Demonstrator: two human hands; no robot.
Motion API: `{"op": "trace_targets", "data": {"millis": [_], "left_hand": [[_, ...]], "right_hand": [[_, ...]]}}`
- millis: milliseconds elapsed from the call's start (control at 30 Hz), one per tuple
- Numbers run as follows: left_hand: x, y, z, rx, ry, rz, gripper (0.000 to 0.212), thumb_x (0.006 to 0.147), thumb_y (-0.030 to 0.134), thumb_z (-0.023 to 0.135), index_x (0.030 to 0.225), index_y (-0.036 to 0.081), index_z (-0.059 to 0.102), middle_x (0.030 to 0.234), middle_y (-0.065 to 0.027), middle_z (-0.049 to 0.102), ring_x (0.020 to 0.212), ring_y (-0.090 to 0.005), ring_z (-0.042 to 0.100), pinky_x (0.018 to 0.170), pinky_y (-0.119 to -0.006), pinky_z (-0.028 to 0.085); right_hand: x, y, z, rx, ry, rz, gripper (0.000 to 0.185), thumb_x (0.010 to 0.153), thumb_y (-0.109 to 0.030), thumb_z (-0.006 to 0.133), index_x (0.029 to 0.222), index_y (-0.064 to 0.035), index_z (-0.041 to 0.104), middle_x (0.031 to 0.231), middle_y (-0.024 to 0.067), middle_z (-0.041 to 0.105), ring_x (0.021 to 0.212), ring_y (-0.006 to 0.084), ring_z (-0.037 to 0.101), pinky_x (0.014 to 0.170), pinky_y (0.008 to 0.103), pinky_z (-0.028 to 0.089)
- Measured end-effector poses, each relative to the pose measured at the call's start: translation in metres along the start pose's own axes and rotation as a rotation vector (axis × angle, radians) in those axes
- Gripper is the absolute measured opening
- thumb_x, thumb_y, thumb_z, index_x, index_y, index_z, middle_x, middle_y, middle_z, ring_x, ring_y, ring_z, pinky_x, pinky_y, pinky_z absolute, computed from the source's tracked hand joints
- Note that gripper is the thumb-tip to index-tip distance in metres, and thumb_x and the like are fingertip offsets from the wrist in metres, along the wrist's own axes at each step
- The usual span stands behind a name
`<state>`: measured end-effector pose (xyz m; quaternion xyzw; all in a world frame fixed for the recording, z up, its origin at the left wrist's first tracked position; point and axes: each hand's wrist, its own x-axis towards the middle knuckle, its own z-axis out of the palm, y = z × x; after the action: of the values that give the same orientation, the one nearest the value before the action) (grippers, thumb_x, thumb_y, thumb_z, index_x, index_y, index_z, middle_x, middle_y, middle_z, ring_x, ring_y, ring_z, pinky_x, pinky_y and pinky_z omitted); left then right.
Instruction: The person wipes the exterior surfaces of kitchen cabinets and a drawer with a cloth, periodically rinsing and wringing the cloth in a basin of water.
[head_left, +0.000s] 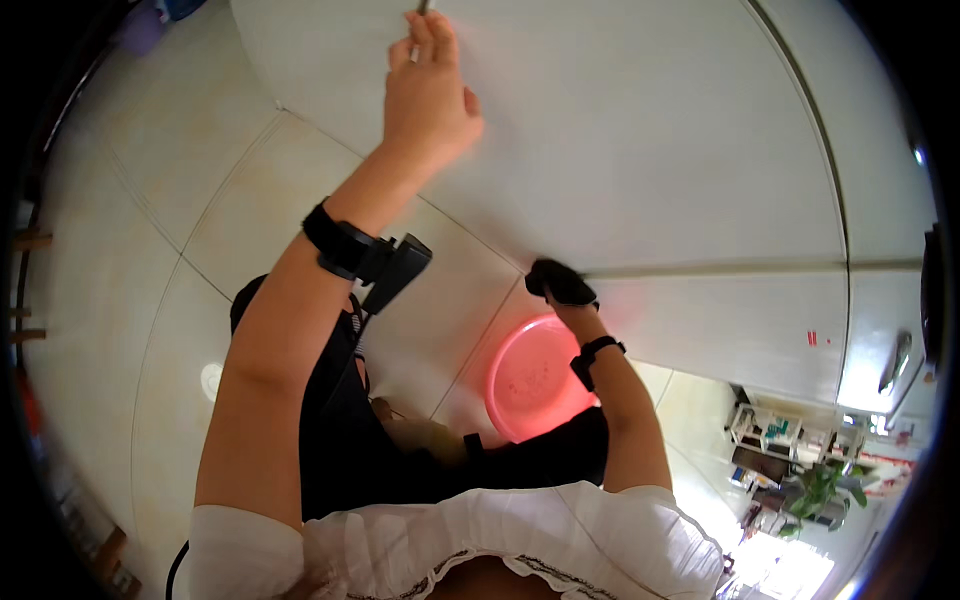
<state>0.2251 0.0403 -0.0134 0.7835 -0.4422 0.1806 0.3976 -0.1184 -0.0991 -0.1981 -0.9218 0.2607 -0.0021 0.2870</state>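
Observation:
My left hand (429, 90) reaches far forward along a large white panel (637, 135). Its fingers are curled around a thin, pale metallic rod-like thing, cut off by the top edge. Low on the right, a black covering, perhaps a glove or cloth, hides most of my right hand (561, 283), which is near the foot of the panel; its fingers cannot be made out. Just below that hand, a pink plastic basin (525, 379) stands on the tiled floor, partly hidden by my right forearm and black-clothed leg. Both wrists wear black straps with devices.
Pale floor tiles (247, 180) spread to the left, with a small round white disc (212, 381) on them. A silver handle (896, 364) is at the far right. Beyond it stand a white shelf rack (772, 431) with various items and a green leafy plant (817, 491).

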Motion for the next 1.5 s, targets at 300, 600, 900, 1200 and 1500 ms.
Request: {"op": "trace_targets", "data": {"millis": [300, 600, 900, 1200, 1500], "left_hand": [[0.003, -0.002, 0.004, -0.08, -0.004, -0.089, 0.078, 0.078, 0.009, 0.06, 0.142, -0.004, 0.019, 0.146, -0.031, 0.026, 0.125, -0.0448, 0.035, 0.105, -0.043, 0.033], [0.001, -0.001, 0.018, -0.1, 0.069, -0.028, 0.089, 0.077, 0.009, 0.065, 0.145, -0.008, 0.01, 0.149, -0.0326, 0.016, 0.135, -0.045, 0.023, 0.111, -0.047, 0.022], [0.001, 0.011, 0.006, -0.244, -0.058, -0.119, 0.093, 0.078, 0.008, 0.064, 0.146, -0.006, 0.003, 0.152, -0.0297, 0.004, 0.138, -0.0447, 0.015, 0.112, -0.045, 0.021], [0.003, -0.002, 0.0, -0.218, -0.069, -0.135, 0.093, 0.079, 0.007, 0.063, 0.146, -0.008, 0.001, 0.153, -0.0289, 0.001, 0.141, -0.0426, 0.009, 0.114, -0.045, 0.017], [0.0, 0.001, 0.009, -0.228, -0.003, -0.094, 0.095, 0.076, 0.011, 0.066, 0.144, -0.011, 0.004, 0.151, -0.0327, 0.005, 0.142, -0.0431, 0.007, 0.112, -0.051, 0.015]], "right_hand": [[0.002, -0.11, -0.208, -0.721, 0.619, -0.578, 0.03, 0.084, -0.006, 0.058, 0.113, -0.0073, 0.065, 0.095, 0.0108, 0.066, 0.08, 0.0298, 0.062, 0.07, 0.0374, 0.05], [0.019, -0.124, -0.186, -1.305, 0.566, -0.155, 0.016, 0.085, -0.018, 0.058, 0.093, -0.0055, 0.064, 0.089, 0.0123, 0.066, 0.072, 0.0219, 0.063, 0.06, 0.0356, 0.052], [-0.002, -0.109, -0.209, -0.604, 0.608, -0.177, 0.018, 0.089, -0.02, 0.056, 0.097, -0.0056, 0.065, 0.092, 0.0111, 0.066, 0.085, 0.0234, 0.062, 0.071, 0.0352, 0.051], [-0.046, -0.248, -0.345, -0.859, 1.288, -0.179, 0.02, 0.089, -0.011, 0.055, 0.104, 0.0026, 0.059, 0.091, 0.0254, 0.06, 0.078, 0.0449, 0.056, 0.07, 0.0489, 0.046], [-0.013, -0.247, -0.332, -0.979, 1.223, -0.244, 0.026, 0.088, -0.027, 0.06, 0.093, -0.0018, 0.061, 0.073, 0.0213, 0.059, 0.067, 0.04, 0.058, 0.062, 0.0462, 0.05]]}}
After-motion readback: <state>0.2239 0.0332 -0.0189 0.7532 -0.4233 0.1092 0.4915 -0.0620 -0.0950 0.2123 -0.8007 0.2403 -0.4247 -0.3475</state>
